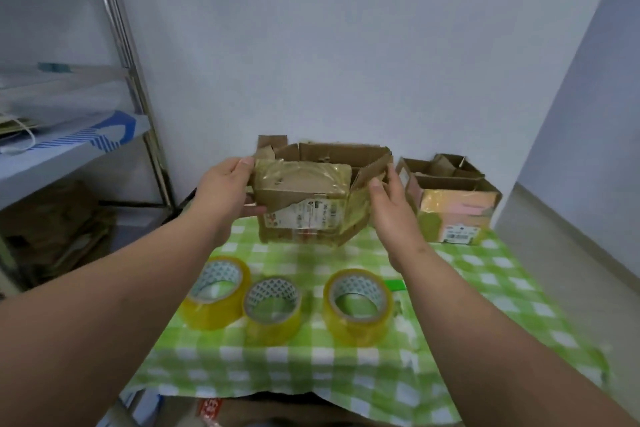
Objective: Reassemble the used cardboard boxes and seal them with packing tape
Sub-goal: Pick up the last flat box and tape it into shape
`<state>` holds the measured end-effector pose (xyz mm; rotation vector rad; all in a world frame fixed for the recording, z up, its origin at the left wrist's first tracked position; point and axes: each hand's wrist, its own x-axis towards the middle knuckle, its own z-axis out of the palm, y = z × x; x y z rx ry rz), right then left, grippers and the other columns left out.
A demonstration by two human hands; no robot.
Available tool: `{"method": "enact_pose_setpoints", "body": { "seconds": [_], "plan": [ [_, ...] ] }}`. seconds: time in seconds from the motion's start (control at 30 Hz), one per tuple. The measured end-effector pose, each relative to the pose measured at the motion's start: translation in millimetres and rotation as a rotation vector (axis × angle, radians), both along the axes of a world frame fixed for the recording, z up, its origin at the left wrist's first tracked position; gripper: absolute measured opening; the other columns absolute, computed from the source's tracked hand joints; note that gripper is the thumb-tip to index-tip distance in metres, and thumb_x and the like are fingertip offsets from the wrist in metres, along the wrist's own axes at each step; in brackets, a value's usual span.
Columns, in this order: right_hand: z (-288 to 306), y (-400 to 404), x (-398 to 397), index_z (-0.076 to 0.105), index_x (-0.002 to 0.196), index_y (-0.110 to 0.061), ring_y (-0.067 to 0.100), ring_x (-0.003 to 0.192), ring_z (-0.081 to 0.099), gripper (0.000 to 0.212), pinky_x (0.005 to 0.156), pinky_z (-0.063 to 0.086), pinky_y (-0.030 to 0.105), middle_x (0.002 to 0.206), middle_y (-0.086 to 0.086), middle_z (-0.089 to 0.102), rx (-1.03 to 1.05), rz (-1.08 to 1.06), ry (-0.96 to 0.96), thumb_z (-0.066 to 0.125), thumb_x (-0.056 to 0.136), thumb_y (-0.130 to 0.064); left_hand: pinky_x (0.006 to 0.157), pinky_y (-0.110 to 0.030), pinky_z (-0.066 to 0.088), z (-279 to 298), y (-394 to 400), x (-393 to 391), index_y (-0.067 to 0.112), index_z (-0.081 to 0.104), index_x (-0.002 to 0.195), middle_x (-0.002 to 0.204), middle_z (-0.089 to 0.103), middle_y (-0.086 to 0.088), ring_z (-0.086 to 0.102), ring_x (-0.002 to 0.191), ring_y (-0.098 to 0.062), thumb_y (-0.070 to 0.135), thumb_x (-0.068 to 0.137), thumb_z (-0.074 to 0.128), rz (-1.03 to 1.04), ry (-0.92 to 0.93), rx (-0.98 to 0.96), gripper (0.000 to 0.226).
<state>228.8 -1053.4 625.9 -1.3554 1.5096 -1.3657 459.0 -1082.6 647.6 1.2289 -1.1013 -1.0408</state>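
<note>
A worn cardboard box with old tape and a shipping label sits at the back of the green checked table, its top flaps standing open. My left hand grips the box's left side, thumb over the top edge and fingers beneath. My right hand touches the bent right flap with straight fingers. A second open box stands to the right by the wall. Three rolls of yellowish packing tape lie in a row in front of the box.
The table's checked cloth ends near its front edge close to me. A metal shelf rack with papers stands at the left, flattened cardboard piled under it. The white wall is right behind the boxes.
</note>
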Motion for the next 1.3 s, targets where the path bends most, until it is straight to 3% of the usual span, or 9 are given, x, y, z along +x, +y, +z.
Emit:
{"method": "enact_pose_setpoints", "body": {
  "seconds": [0.3, 0.43, 0.53, 0.67, 0.8, 0.9, 1.03, 1.17, 1.3],
  "plan": [
    [-35, -21, 4, 0.021, 0.154, -0.037, 0.018, 0.142, 0.034, 0.051, 0.111, 0.031, 0.036, 0.156, -0.003, 0.035, 0.038, 0.034, -0.018, 0.038, 0.105, -0.037, 0.073, -0.043, 0.062, -33, -22, -2, 0.025, 0.065, 0.109, 0.125, 0.061, -0.008, 0.064, 0.106, -0.035, 0.043, 0.103, 0.044, 0.029, 0.009, 0.131, 0.028],
    [-47, -27, 1, 0.021, 0.147, -0.041, 0.018, 0.129, 0.046, 0.049, 0.096, 0.036, 0.031, 0.146, 0.003, 0.044, 0.016, 0.049, -0.008, 0.042, 0.104, -0.036, 0.082, -0.043, 0.061, -43, -20, -6, 0.036, 0.056, 0.109, 0.127, 0.058, -0.004, 0.064, 0.108, -0.031, 0.049, 0.102, 0.039, 0.036, -0.009, 0.106, 0.023],
    [-55, -31, 1, 0.026, 0.138, -0.047, 0.018, 0.131, 0.045, 0.041, 0.101, 0.039, 0.034, 0.151, 0.003, 0.038, 0.006, 0.082, 0.027, 0.043, 0.103, -0.034, 0.089, -0.041, 0.058, -53, -16, -7, 0.038, 0.049, 0.106, 0.124, 0.06, -0.003, 0.066, 0.107, -0.022, 0.046, 0.102, 0.04, -0.038, -0.07, 0.021, 0.013],
    [-56, -37, 3, 0.029, 0.135, -0.063, 0.015, 0.141, 0.035, 0.044, 0.113, 0.032, 0.04, 0.155, -0.007, 0.034, 0.034, 0.156, 0.025, 0.042, 0.104, -0.034, 0.099, -0.035, 0.052, -58, -11, -7, 0.033, 0.057, 0.115, 0.117, 0.064, 0.004, 0.064, 0.108, -0.008, 0.037, 0.102, 0.049, -0.142, -0.073, 0.005, 0.016],
    [-54, -35, 1, 0.04, 0.133, -0.062, 0.002, 0.14, 0.029, 0.033, 0.111, 0.024, 0.028, 0.151, -0.022, 0.032, 0.05, 0.224, 0.034, 0.034, 0.102, -0.052, 0.098, -0.04, 0.053, -55, -11, -1, 0.028, 0.068, 0.111, 0.116, 0.069, 0.005, 0.065, 0.108, -0.012, 0.044, 0.097, 0.055, -0.153, -0.071, 0.07, 0.024],
    [-50, -31, -1, 0.043, 0.134, -0.057, -0.003, 0.133, 0.028, 0.052, 0.107, 0.02, 0.027, 0.143, -0.026, 0.034, 0.065, 0.239, 0.035, 0.025, 0.088, -0.071, 0.09, -0.037, 0.055, -51, -10, 0, 0.031, 0.07, 0.109, 0.119, 0.068, 0.01, 0.064, 0.107, -0.012, 0.048, 0.095, 0.056, -0.179, -0.173, 0.071, 0.026],
    [-43, -30, -2, 0.048, 0.139, -0.045, 0.002, 0.132, 0.031, 0.071, 0.107, 0.022, 0.033, 0.145, -0.019, 0.039, 0.11, 0.295, 0.023, 0.023, 0.083, -0.081, 0.072, -0.022, 0.047, -44, -6, -7, 0.038, 0.061, 0.112, 0.146, 0.041, 0.02, 0.057, 0.104, -0.002, 0.048, 0.094, 0.056, -0.277, -0.372, 0.029, 0.022],
    [-38, -31, -4, 0.049, 0.14, -0.04, 0.002, 0.126, 0.033, 0.076, 0.103, 0.023, 0.031, 0.136, -0.022, 0.041, 0.132, 0.366, 0.052, 0.038, 0.079, -0.084, 0.069, -0.016, 0.044, -47, -7, -5, 0.041, 0.049, 0.115, 0.146, 0.043, 0.007, 0.058, 0.099, -0.001, 0.042, 0.09, 0.065, -0.354, -0.402, 0.076, 0.03],
    [-40, -32, -8, 0.053, 0.13, -0.049, 0.01, 0.134, 0.035, 0.079, 0.105, 0.027, 0.035, 0.147, -0.015, 0.038, 0.121, 0.383, 0.067, 0.051, 0.06, -0.084, 0.081, -0.028, 0.049, -55, -11, 1, 0.037, 0.062, 0.105, 0.147, 0.03, 0.02, 0.052, 0.113, -0.01, 0.035, 0.089, 0.069, -0.267, -0.541, -0.102, 0.018]
  ]
}}
